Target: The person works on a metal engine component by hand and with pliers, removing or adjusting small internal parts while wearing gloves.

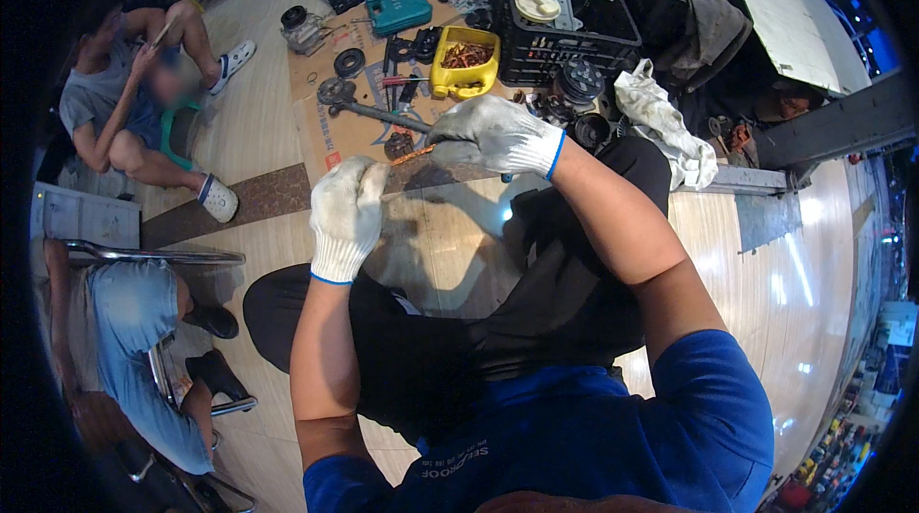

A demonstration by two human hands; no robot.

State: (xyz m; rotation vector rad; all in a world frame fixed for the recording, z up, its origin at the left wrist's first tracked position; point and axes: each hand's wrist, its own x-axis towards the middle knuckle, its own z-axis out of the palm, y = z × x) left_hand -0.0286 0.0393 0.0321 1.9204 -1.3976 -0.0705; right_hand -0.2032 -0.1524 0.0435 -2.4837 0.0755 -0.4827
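Observation:
Both my hands wear white knit gloves with blue cuffs. A thin, copper-orange strip [413, 156] spans the gap between them; its exact kind cannot be made out. My left hand [347, 211] pinches its left end, and my right hand [496, 137] is closed at its right end. Just beyond lies a long grey metal bar tool [383, 115] with a round head, its other end hidden behind my right hand. Under the strip's left side, a small dark round part [398, 144] rests on the cardboard [316, 135].
Ahead stand a cut yellow jug [466, 84] holding copper-coloured pieces, a teal case [398, 7] and a black crate [574, 44]. Dark round machine parts [580, 82] and a white cloth [661, 121] lie right. Two people sit at left, one on a green stool [175, 135].

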